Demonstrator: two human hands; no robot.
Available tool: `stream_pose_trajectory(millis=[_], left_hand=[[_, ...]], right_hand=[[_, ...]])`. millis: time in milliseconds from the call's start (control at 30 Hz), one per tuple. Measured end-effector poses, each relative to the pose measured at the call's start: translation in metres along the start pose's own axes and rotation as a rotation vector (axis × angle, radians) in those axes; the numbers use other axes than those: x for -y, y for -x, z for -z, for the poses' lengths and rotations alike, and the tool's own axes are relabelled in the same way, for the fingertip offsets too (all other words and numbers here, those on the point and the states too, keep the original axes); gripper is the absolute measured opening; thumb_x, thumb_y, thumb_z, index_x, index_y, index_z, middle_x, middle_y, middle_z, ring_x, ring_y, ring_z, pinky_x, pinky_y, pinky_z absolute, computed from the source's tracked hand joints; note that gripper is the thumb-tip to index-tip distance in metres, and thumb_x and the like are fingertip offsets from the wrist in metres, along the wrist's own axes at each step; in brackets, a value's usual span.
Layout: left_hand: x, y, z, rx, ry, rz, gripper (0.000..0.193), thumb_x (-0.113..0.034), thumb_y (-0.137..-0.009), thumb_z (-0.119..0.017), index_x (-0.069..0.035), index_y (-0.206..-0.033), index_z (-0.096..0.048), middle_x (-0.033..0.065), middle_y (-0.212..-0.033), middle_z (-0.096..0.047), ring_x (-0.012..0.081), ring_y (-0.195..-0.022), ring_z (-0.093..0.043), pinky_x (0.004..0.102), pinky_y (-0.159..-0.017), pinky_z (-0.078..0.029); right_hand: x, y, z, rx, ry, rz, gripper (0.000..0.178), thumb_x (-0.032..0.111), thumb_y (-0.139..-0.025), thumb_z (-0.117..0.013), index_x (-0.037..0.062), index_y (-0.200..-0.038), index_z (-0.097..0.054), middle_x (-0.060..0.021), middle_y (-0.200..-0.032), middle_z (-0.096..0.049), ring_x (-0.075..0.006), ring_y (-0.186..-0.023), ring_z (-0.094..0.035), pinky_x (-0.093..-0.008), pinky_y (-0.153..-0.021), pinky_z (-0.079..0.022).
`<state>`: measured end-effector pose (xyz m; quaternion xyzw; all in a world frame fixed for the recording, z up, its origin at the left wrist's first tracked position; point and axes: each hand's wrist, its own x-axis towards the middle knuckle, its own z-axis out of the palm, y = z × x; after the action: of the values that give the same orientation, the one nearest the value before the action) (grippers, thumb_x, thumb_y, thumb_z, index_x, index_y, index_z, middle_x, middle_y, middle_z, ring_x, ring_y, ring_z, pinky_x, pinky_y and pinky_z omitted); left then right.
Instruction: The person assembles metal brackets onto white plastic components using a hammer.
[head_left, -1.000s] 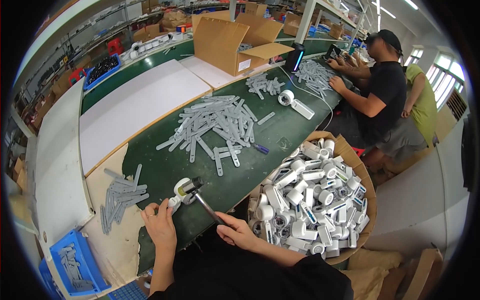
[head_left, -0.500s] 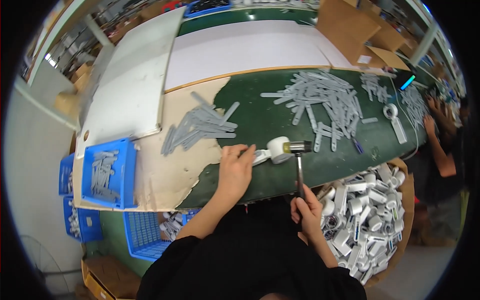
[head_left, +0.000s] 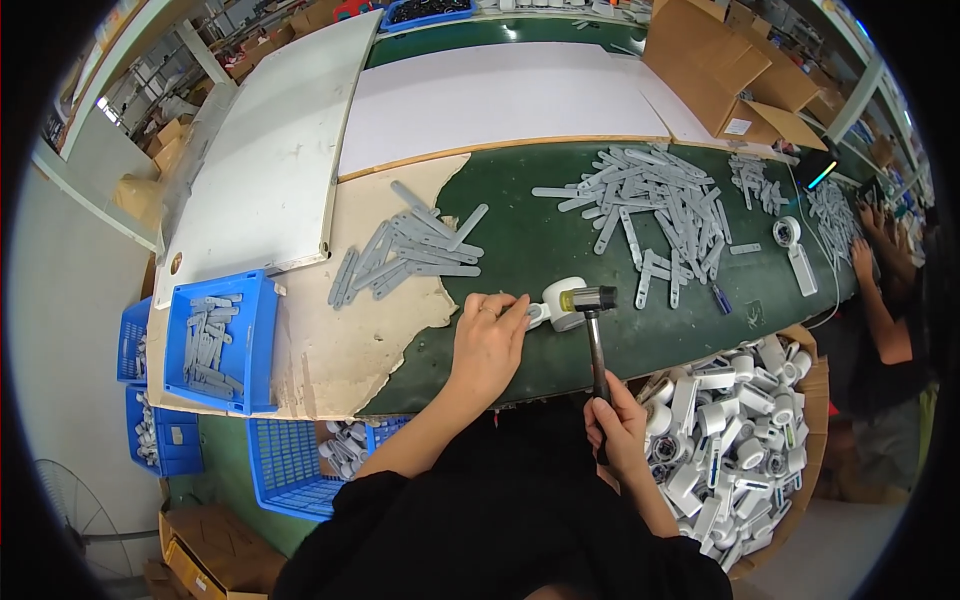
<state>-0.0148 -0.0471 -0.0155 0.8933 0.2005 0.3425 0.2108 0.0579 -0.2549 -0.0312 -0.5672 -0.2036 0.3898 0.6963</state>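
Observation:
In the head view, my left hand [head_left: 487, 348] closes over the handle of a white handheld fan [head_left: 562, 305] that lies on the green tabletop near its front edge. Its round head points right, and my fingers hide most of the handle. My right hand [head_left: 617, 430] is wrapped around the dark grip of a hammer [head_left: 597, 350]. The hammer's yellow-tipped head overlaps the fan's round head in the picture; whether they touch I cannot tell.
Grey strip-shaped pieces lie in a left pile [head_left: 410, 250] and a larger pile [head_left: 665, 205]. A blue bin [head_left: 262, 345] holds more strips. At right stand a carton of white fans [head_left: 818, 400], another fan [head_left: 797, 255] and a blue screwdriver [head_left: 721, 298]. A co-worker's arm [head_left: 880, 310] shows far right.
The hammer head has shifted slightly left over the fan's round head. My left hand covers more of the handle. The whole view has moved a little.

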Motion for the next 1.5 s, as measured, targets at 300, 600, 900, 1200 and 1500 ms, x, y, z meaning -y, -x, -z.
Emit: stream_pose_trajectory(millis=[300, 600, 900, 1200, 1500], left_hand=[[0.002, 0.01, -0.001, -0.001, -0.055, 0.079, 0.023, -0.018, -0.077, -0.065, -0.012, -0.099, -0.069, -0.0007, -0.092, -0.063, 0.0218, -0.089, -0.05, 0.0369, -0.079, -0.036], [0.001, 0.014, -0.006, -0.058, 0.013, 0.103, 0.024, -0.018, -0.074, -0.068, -0.011, -0.097, -0.07, -0.0009, -0.096, -0.064, 0.0209, -0.093, -0.051, 0.0377, -0.081, -0.036], [0.007, 0.013, -0.002, -0.009, 0.098, 0.173, 0.023, -0.018, -0.071, -0.071, -0.013, -0.093, -0.07, -0.0009, -0.094, -0.065, 0.0216, -0.093, -0.052, 0.0364, -0.081, -0.039], [0.01, 0.013, -0.003, 0.064, 0.263, 0.325, 0.031, -0.016, -0.07, -0.072, -0.013, -0.099, -0.064, -0.0013, -0.087, -0.064, 0.0223, -0.093, -0.052, 0.0378, -0.082, -0.038], [0.018, 0.023, 0.009, 0.063, 0.252, 0.271, 0.04, -0.012, -0.07, -0.072, -0.009, -0.108, -0.061, 0.0052, -0.094, -0.061, 0.0252, -0.09, -0.054, 0.0375, -0.08, -0.041]], right_hand=[[0.023, -0.015, 0.002, -0.006, 0.806, 0.252, 0.039, 0.008, -0.087, -0.056, 0.0004, -0.124, -0.049, -0.0159, -0.083, -0.062, -0.0265, -0.073, -0.062, -0.0301, -0.07, -0.048], [0.058, -0.016, 0.001, 0.05, 0.897, 0.244, 0.038, 0.007, -0.086, -0.055, -0.0013, -0.123, -0.049, -0.0215, -0.11, -0.06, -0.031, -0.104, -0.059, -0.0329, -0.09, -0.043], [0.061, -0.018, 0.006, 0.075, 0.937, 0.299, 0.037, 0.006, -0.086, -0.055, 0.0003, -0.122, -0.05, -0.0226, -0.103, -0.061, -0.0348, -0.096, -0.06, -0.0347, -0.083, -0.045], [0.063, -0.018, 0.0, 0.116, 0.992, 0.317, 0.039, 0.004, -0.085, -0.055, 0.0008, -0.123, -0.049, -0.0224, -0.104, -0.06, -0.0346, -0.094, -0.06, -0.0345, -0.082, -0.046], [0.059, -0.015, -0.01, 0.179, 1.085, 0.214, 0.039, 0.006, -0.085, -0.055, 0.0027, -0.123, -0.05, -0.0247, -0.106, -0.059, -0.0382, -0.096, -0.059, -0.037, -0.083, -0.046]])
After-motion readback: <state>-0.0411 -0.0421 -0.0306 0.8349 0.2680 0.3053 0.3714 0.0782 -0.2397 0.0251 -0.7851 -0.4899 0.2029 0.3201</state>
